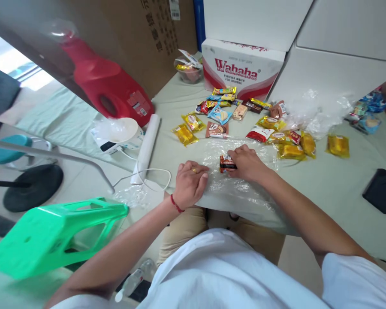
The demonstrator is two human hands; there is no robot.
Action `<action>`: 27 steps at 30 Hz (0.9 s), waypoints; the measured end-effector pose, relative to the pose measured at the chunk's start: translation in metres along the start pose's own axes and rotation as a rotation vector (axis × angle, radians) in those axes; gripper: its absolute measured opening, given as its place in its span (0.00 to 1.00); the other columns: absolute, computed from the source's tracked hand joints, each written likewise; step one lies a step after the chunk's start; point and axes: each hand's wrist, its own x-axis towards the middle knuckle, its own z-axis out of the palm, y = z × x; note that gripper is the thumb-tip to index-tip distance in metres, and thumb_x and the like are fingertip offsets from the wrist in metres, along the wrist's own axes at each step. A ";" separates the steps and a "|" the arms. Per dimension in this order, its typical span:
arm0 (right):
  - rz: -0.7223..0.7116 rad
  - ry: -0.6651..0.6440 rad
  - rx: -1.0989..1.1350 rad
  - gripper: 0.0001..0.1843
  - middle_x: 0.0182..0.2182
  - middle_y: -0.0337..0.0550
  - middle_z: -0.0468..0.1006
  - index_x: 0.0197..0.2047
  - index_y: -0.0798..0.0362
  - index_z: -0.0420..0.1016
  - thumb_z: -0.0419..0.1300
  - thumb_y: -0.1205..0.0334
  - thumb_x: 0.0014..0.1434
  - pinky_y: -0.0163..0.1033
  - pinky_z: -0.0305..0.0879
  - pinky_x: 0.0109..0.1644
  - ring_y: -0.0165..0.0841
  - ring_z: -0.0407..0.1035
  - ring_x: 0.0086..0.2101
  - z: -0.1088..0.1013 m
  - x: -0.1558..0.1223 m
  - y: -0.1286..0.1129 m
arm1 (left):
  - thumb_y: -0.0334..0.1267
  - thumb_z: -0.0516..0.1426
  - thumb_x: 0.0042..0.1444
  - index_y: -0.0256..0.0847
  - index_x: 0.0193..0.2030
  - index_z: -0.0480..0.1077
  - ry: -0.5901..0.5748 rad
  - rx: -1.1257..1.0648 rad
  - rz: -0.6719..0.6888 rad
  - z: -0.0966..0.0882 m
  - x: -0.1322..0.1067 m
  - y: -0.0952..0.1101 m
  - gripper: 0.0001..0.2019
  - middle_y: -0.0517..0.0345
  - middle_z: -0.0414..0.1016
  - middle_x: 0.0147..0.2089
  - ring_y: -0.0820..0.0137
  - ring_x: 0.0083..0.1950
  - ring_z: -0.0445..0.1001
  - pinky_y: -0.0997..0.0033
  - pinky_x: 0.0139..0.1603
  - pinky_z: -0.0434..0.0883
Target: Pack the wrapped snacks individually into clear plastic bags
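Observation:
A clear plastic bag (pixel 244 187) lies spread at the table's near edge. Against the bag's left side is my left hand (pixel 190 183), fingers bent together and gripping its edge. My right hand (pixel 248 163) has its fingers closed on a small brown snack packet (pixel 225 164) that rests over the bag. Beyond my hands lie several wrapped snacks: yellow packets (pixel 184 134), a brown wafer packet (pixel 216 130), a light blue packet (pixel 219 115) and a red-and-white packet (pixel 260 133).
A white and red carton (pixel 242 68) stands at the back, beside a clear tub (pixel 189 72). Crumpled plastic (pixel 315 112) lies right of the snacks. To the left are a red jug (pixel 107 81), a white roll (pixel 147 148) and a cable; a dark pouch (pixel 382 191) lies far right.

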 end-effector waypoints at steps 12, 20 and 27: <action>0.019 0.083 0.036 0.21 0.51 0.54 0.77 0.56 0.51 0.76 0.66 0.59 0.60 0.48 0.61 0.52 0.51 0.63 0.53 0.005 -0.032 0.026 | 0.50 0.43 0.74 0.51 0.78 0.56 -0.153 0.194 -0.058 0.050 0.021 -0.013 0.28 0.50 0.55 0.80 0.53 0.81 0.52 0.25 0.77 0.36; 0.009 0.020 0.043 0.34 0.59 0.56 0.73 0.66 0.51 0.71 0.69 0.55 0.57 0.54 0.60 0.59 0.54 0.61 0.59 0.014 -0.028 0.024 | 0.49 0.42 0.74 0.49 0.79 0.55 -0.163 0.187 -0.073 0.047 0.021 -0.011 0.29 0.50 0.53 0.80 0.53 0.81 0.52 0.22 0.76 0.37; -0.050 0.093 0.099 0.30 0.61 0.53 0.73 0.62 0.50 0.73 0.70 0.55 0.58 0.55 0.56 0.64 0.52 0.58 0.63 0.012 -0.036 0.024 | 0.50 0.44 0.74 0.50 0.79 0.55 -0.156 0.200 -0.082 0.047 0.020 -0.011 0.29 0.47 0.55 0.80 0.52 0.81 0.53 0.24 0.76 0.40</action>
